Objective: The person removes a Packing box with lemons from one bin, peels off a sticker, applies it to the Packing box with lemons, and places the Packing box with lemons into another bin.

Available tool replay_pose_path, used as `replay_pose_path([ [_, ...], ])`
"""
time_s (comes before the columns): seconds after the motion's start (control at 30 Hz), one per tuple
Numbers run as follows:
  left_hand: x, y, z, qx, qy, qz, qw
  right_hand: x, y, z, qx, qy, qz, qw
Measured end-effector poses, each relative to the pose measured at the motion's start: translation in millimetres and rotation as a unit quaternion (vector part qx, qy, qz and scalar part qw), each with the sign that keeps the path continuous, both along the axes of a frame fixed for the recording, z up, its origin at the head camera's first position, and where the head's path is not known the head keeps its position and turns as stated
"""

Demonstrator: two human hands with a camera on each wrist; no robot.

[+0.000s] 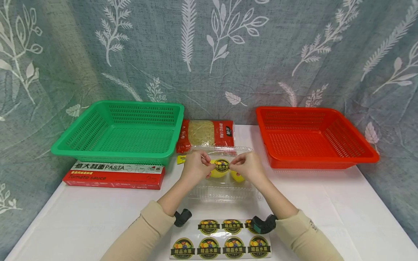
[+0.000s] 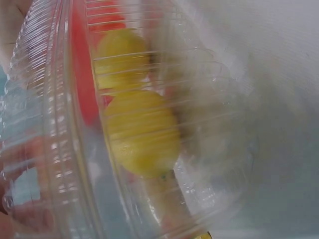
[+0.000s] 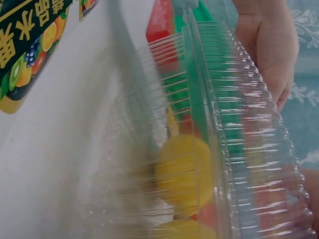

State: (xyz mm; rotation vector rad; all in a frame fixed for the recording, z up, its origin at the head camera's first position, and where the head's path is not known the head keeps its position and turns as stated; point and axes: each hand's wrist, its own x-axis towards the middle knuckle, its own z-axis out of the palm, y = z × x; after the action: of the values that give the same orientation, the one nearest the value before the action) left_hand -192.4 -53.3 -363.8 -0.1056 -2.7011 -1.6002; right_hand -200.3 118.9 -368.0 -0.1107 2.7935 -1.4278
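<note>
Between my hands is a round black-and-gold fruit sticker, over the lid of a clear plastic clamshell box. The thumb and fingers of my left hand pinch its left end, and my right hand pinches the right end. Inside the box lie yellow lemons; two of them show through the ribbed plastic in the left wrist view, the nearer lemon larger. The right wrist view shows a lemon behind the box wall, with the left hand beyond the lid.
A sheet of round stickers lies in front of the box. Behind it is a red-ended bag of pasta. A green basket stands left, with a pasta box before it, and a red basket stands right.
</note>
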Motion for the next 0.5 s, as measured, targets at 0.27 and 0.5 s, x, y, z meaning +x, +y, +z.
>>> replay_pose_path([
  [0.27, 0.0, -0.5, -2.9, -0.027, 0.032, -0.002, 0.9991, 1.8, -2.8, -3.9, 0.04, 0.066, 0.003, 0.997],
  [0.5, 0.5, -0.1, -4.0, -0.036, 0.036, -0.007, 0.9987, 3.8, -3.7, -5.8, 0.055, 0.09, -0.005, 0.994],
])
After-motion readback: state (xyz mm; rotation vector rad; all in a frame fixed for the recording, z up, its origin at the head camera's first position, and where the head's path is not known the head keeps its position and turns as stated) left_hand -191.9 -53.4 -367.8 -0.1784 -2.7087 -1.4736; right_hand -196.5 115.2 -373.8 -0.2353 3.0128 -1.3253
